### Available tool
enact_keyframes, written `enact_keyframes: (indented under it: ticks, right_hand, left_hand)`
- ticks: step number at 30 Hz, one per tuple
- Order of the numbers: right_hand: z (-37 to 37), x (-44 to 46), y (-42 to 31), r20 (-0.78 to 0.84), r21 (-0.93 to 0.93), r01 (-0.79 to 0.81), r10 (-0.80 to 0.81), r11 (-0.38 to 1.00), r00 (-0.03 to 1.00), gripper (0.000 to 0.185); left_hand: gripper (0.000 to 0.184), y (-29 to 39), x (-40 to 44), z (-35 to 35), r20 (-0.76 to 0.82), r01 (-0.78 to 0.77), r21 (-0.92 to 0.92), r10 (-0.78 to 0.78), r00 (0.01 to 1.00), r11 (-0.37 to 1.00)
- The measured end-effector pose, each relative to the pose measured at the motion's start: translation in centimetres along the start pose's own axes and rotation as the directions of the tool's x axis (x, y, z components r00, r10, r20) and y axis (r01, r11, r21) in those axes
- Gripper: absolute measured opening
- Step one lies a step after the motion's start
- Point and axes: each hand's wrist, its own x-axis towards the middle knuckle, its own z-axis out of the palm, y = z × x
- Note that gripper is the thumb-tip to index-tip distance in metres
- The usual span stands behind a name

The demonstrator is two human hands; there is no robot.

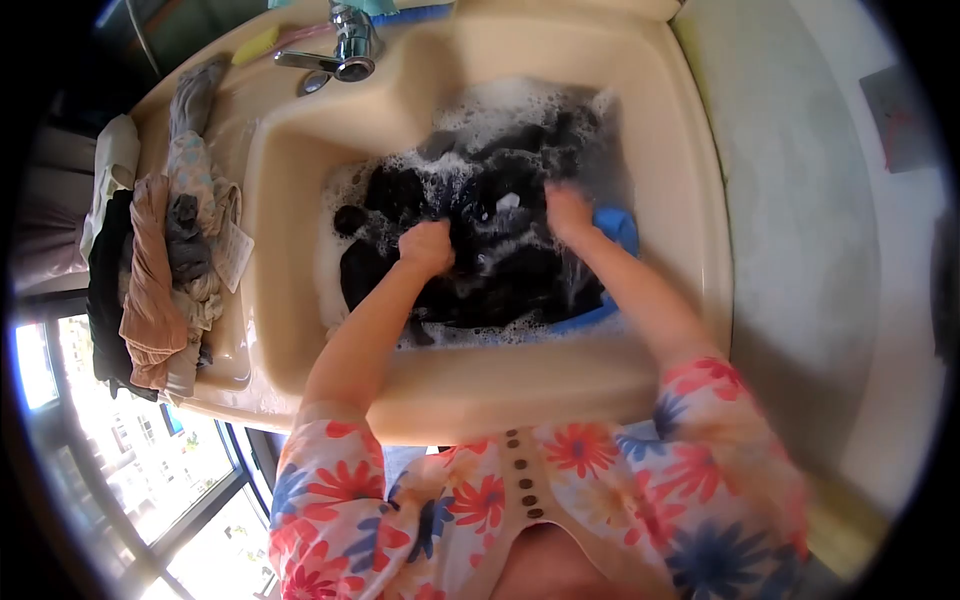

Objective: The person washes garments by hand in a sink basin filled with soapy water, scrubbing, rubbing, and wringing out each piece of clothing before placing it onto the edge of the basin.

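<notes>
Dark wet clothes (510,275) lie in soapy water inside the beige sink (560,385). My left hand (427,247) is closed in a fist on the dark cloth at the left of the pile. Over the right part of the pile, my right hand (568,210) is also closed, its fingertips blurred and partly hidden against the dark cloth. Something blue (617,228), partly under water, shows beside my right wrist. White foam (490,105) floats around the clothes, thickest toward the back.
A chrome faucet (354,45) stands at the back of the sink. Several garments (155,270) are heaped on the left ledge, one hanging over its edge. A yellow brush-like item (256,45) lies behind them. A pale wall (780,200) borders the right side.
</notes>
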Motion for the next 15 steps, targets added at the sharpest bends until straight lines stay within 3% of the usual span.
enact_keyframes:
  ticks: [1,2,4,7,9,10,11,12,13,14,15]
  right_hand:
    - [0.2,1.3,0.6,0.440,-0.106,-0.016,0.062,0.994,0.896,0.024]
    - [0.3,1.8,1.2,0.498,-0.054,-0.028,0.051,0.998,0.866,0.023]
    - [-1.4,3.0,1.6,0.559,0.045,-0.083,0.044,0.996,0.828,0.022]
    - [-4.7,4.5,3.4,0.517,0.230,-0.179,0.036,0.957,0.855,0.028]
    - [-9.8,6.4,3.1,0.631,0.294,-0.525,0.251,0.799,0.734,0.030]
    - [-12.3,8.0,3.2,0.620,0.334,-0.585,0.295,0.739,0.727,0.024]
    - [-15.5,9.7,3.4,0.599,0.381,-0.566,0.271,0.731,0.754,0.022]
    - [-19.4,11.6,3.5,0.558,0.418,-0.461,0.180,0.783,0.811,0.021]
    - [-24.0,13.8,4.1,0.494,0.383,-0.201,-0.016,0.902,0.869,0.020]
    - [-29.3,15.9,4.7,0.400,0.214,0.211,-0.283,0.954,0.872,0.019]
    - [-34.1,17.3,4.1,0.342,0.138,0.373,-0.398,0.917,0.851,0.018]
  left_hand:
    - [0.028,-0.1,0.7,0.6,0.057,0.038,0.019,-0.039,0.998,0.999]
    - [0.028,-0.5,1.3,1.2,0.039,0.049,0.018,-0.050,0.998,0.999]
    - [0.029,-1.4,2.0,0.9,-0.005,0.067,0.021,-0.067,0.998,0.997]
    - [0.032,-2.1,1.0,-5.1,0.250,0.169,-0.275,-0.100,0.963,0.946]
    - [0.038,-1.5,-0.2,-11.2,0.178,0.148,-0.344,-0.090,0.980,0.927]
    - [0.032,-0.7,-1.2,-14.6,0.072,0.052,-0.370,-0.027,0.997,0.928]
    - [0.030,0.4,-1.9,-19.0,0.033,-0.015,-0.282,0.025,0.999,0.959]
    - [0.029,1.4,-2.6,-23.5,0.002,-0.074,-0.188,0.076,0.997,0.979]
    - [0.026,2.2,-3.7,-27.5,-0.147,-0.108,-0.084,0.095,0.985,0.991]
    - [0.025,3.2,-6.3,-31.5,-0.268,-0.110,-0.111,0.077,0.960,0.988]
    - [0.026,1.9,-5.9,-34.7,-0.448,-0.224,-0.132,0.143,0.882,0.966]
